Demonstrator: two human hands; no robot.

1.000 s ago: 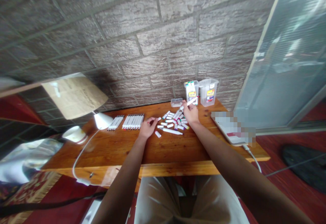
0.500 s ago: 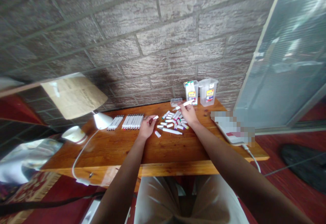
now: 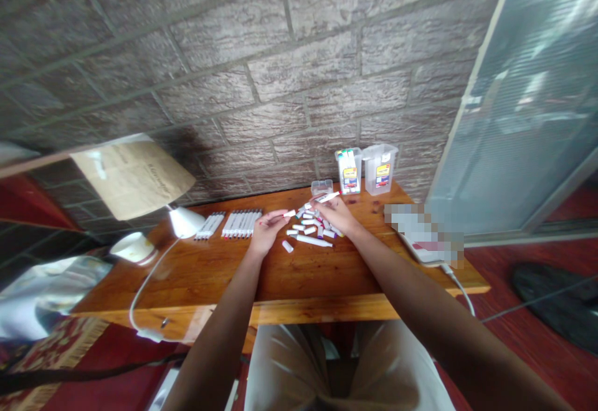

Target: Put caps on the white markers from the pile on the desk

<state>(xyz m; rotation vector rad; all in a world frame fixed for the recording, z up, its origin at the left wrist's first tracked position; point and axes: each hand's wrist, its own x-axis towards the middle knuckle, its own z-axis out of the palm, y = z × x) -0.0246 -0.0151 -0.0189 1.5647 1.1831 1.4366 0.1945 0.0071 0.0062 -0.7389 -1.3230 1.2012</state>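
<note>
Between the fingertips of my left hand (image 3: 265,231) is a white marker cap (image 3: 290,213) with a reddish end. My right hand (image 3: 340,215) grips a white marker (image 3: 329,197), tilted and pointing toward the cap but apart from it. Under and between the hands lies a heap of loose caps (image 3: 309,223) with variously coloured ends. An uncapped-looking marker (image 3: 314,241) lies in front of the heap, and one pale cap (image 3: 287,246) rests nearer to me. Left of my left hand, markers sit side by side in a wider row (image 3: 242,224) and a narrower row (image 3: 209,226).
At the back stand a clear box of markers (image 3: 349,174), another clear box (image 3: 380,171) and a small clear lid (image 3: 322,187). A lamp (image 3: 185,221) and a paper cup (image 3: 134,248) are on the left. A blurred-out device (image 3: 423,236) with a cable lies right.
My right hand has brought the marker left and down, closer to my left hand. The cap in my left hand has turned and moved slightly right.
</note>
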